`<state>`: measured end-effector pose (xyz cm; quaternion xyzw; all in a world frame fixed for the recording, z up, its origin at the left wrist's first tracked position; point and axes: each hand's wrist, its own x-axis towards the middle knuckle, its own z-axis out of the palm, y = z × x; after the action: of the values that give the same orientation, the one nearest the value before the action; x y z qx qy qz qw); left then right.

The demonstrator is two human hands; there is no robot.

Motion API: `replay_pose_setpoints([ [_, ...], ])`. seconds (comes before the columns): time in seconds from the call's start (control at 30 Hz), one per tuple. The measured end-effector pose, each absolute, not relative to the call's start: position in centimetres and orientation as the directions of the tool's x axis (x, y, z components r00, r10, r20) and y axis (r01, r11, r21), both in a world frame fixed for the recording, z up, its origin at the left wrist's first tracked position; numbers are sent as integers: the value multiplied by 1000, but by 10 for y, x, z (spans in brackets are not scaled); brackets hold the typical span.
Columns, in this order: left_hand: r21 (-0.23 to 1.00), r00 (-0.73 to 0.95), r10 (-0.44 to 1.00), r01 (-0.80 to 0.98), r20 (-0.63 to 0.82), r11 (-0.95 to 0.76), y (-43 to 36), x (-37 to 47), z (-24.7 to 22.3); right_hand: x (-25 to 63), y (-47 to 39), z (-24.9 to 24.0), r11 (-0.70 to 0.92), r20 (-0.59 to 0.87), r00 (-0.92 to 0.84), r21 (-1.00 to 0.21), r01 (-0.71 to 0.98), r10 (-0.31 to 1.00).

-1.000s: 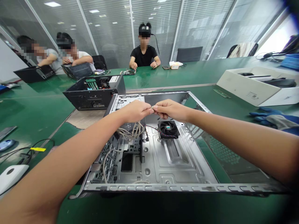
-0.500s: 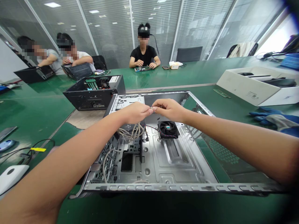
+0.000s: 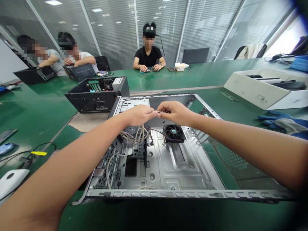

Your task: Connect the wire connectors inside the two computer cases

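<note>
An open silver computer case point(image 3: 192, 175) lies on the green table, with a black fan point(image 3: 173, 133) inside it. Above the far part of the case, my left hand point(image 3: 141, 115) has its fingers pinched on beige cables point(image 3: 142, 134) that hang down below it. My right hand point(image 3: 175, 113) touches the left one at the fingertips, its thumb and finger closed on a twisted bit of the same cables. The exact ends between the fingertips are hidden.
Behind on the left stands a black computer case point(image 3: 96, 99). A white box point(image 3: 260, 91) and blue-grey gloves point(image 3: 286, 125) lie at the right. A white device point(image 3: 14, 181) and black cables are at the left. Three people sit across the table.
More of the twisted cable shows in my right hand's fingers. Both hands have stayed in nearly the same place.
</note>
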<state>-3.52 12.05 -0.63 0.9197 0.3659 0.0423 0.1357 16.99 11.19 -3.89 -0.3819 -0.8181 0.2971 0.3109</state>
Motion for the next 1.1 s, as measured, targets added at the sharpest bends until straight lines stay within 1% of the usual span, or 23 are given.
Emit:
replay_pose_setpoints([
  [0.1, 262, 737, 676, 656, -17, -708, 120, -35, -6, 171, 113, -38, 426, 173, -548, -822, 377, 818],
  [0.23, 291, 745, 667, 645, -30, -707, 120, -34, -5, 173, 113, -34, 336, 89, -566, -874, 350, 819],
  [0.5, 357, 760, 650, 614, -24, -704, 120, -36, -4, 176, 113, -33, 299, 72, -584, -905, 302, 808],
  [0.7, 448, 751, 658, 610, -62, -654, 117, -36, -1, 176, 113, -34, 294, 61, -587, -904, 309, 807],
  [0.77, 458, 742, 666, 619, -74, -638, 117, -36, -1, 176, 113, -35, 293, 67, -585, -908, 301, 808],
  [0.87, 418, 745, 664, 624, -63, -660, 119, -36, -2, 176, 113, -35, 285, 75, -576, -915, 285, 814],
  [1.0, 336, 759, 651, 614, -2, -714, 121, -36, -5, 176, 112, -34, 252, 59, -570, -930, 266, 820],
  [1.1, 306, 763, 646, 610, 24, -731, 121, -35, -6, 176, 112, -34, 210, 41, -570, -949, 233, 821],
])
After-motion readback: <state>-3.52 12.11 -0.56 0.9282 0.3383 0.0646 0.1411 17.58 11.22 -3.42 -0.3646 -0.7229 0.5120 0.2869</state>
